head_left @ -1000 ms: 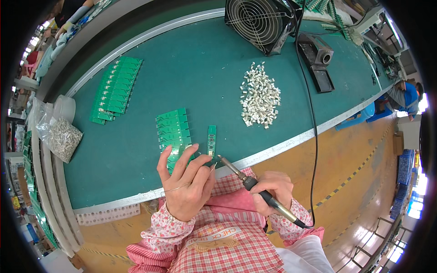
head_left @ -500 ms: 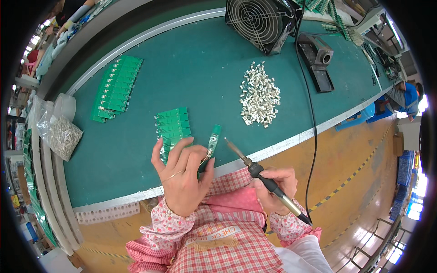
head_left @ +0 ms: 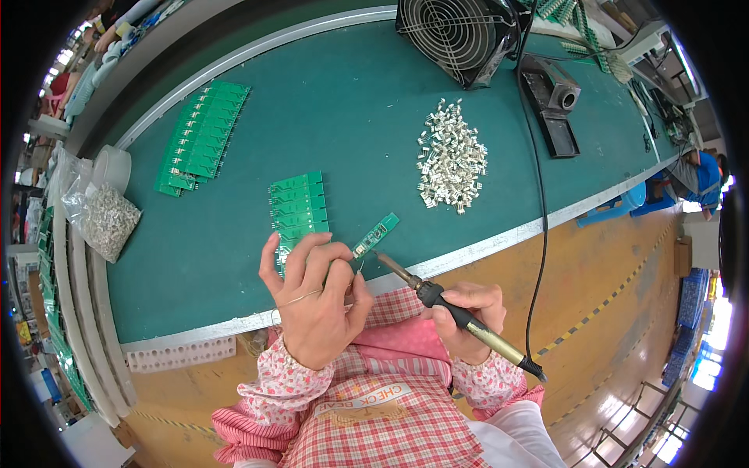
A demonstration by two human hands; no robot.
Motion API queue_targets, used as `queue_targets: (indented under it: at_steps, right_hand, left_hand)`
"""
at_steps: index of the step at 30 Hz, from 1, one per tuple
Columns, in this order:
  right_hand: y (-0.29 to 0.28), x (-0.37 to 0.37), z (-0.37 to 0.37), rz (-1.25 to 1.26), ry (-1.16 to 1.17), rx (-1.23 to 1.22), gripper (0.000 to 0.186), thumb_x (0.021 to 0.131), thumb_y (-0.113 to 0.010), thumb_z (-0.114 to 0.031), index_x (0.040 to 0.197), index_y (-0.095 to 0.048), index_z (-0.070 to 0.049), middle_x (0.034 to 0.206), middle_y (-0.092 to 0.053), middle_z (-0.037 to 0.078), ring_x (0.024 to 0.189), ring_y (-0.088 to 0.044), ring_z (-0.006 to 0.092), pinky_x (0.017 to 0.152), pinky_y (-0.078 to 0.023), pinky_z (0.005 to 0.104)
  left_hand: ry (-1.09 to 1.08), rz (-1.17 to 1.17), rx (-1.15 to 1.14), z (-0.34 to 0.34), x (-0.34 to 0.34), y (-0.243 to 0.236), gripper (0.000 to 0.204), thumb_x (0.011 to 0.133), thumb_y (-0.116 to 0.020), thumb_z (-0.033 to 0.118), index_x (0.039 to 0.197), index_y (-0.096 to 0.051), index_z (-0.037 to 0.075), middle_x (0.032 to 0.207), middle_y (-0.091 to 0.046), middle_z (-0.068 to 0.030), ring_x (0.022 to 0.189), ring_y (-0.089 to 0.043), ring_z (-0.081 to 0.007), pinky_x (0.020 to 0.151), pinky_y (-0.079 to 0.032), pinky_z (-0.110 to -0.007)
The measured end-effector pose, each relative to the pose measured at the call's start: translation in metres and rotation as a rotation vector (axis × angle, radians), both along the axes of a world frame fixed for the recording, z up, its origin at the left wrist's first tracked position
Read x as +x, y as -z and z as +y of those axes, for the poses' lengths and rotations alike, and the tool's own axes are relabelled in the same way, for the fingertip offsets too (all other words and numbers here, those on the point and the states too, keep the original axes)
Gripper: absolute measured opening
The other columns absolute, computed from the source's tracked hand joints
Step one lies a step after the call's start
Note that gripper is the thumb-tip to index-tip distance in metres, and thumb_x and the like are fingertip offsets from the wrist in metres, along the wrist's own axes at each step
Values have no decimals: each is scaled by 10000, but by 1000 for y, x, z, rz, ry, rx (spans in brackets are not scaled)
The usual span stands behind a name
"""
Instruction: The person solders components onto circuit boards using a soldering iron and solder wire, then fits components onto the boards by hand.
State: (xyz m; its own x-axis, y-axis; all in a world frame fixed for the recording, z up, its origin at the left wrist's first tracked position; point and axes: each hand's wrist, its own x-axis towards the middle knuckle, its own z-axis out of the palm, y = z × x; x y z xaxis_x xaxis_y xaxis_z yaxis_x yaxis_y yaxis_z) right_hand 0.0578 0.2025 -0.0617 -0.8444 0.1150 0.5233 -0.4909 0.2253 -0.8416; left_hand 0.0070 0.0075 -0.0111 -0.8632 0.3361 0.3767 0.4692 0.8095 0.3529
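My left hand [head_left: 316, 292] is closed, its thumb and forefinger at the near end of a small narrow green circuit board [head_left: 376, 236]. A thin wire [head_left: 304, 297], perhaps solder, crosses the back of that hand, and a short end shows by the thumb. The outer fingers rest at a panel of joined green circuit boards [head_left: 298, 204], covering its near part. My right hand [head_left: 473, 316] grips a soldering iron [head_left: 468, 321] with a black and gold handle. Its tip is close to the small board's near edge; whether they touch I cannot tell.
A pile of small metal connectors [head_left: 451, 160] lies right of centre. Behind are a black fan [head_left: 449, 35] and an iron stand [head_left: 554, 101], with a black cord [head_left: 538, 195] running down. More green boards [head_left: 204, 136] and a bag of parts [head_left: 109, 222] are left.
The small board has swung from nearly upright to slanting right, its components now in view. The iron's tip has moved left and down to the board.
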Motion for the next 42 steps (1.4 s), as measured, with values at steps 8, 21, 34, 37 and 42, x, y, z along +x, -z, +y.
queue_targets:
  at_steps: [8, 21, 34, 37, 42]
  right_hand:
    - [2, -1, -3, -64, 3, -17, 324, 752, -803, -13, 960, -554, -14, 686, -655, 107, 570, -661, 193, 485, -486, 278]
    - [3, 0, -6, -87, 29, -12, 317, 774, -798, -49, 963, -546, -14, 661, -654, 107, 555, -654, 174, 469, -472, 268]
    - [2, 2, -5, -164, 48, -28, 314, 787, -801, -65, 956, -545, 0, 703, -675, 124, 647, -707, 189, 514, -533, 265]
    - [3, 0, -3, -102, 19, -34, 318, 773, -806, -46, 951, -548, 3, 695, -667, 115, 614, -692, 189, 496, -517, 270]
    - [2, -3, -4, -17, -33, -3, 327, 754, -808, -20, 954, -551, 7, 672, -647, 112, 571, -666, 193, 474, -498, 288]
  left_hand:
    - [-12, 11, -13, 2, -4, 5, 153, 710, -661, 48, 739, -515, 83, 980, -604, -4, 1095, -569, -254, 1076, -251, -563]
    - [-18, 18, -16, 4, -5, 7, 157, 700, -677, 50, 727, -527, 84, 972, -600, -6, 1088, -571, -249, 1083, -244, -568]
    - [-25, 33, -26, 7, -7, 7, 159, 693, -688, 50, 716, -534, 86, 940, -584, -10, 1073, -585, -242, 1087, -238, -558]
    - [-16, 31, -22, 8, -8, 5, 162, 691, -691, 49, 711, -534, 86, 938, -587, -9, 1084, -586, -239, 1089, -237, -558]
    - [-17, 30, -12, 5, -6, 6, 163, 691, -682, 36, 718, -527, 81, 946, -594, -6, 1092, -593, -233, 1090, -237, -560]
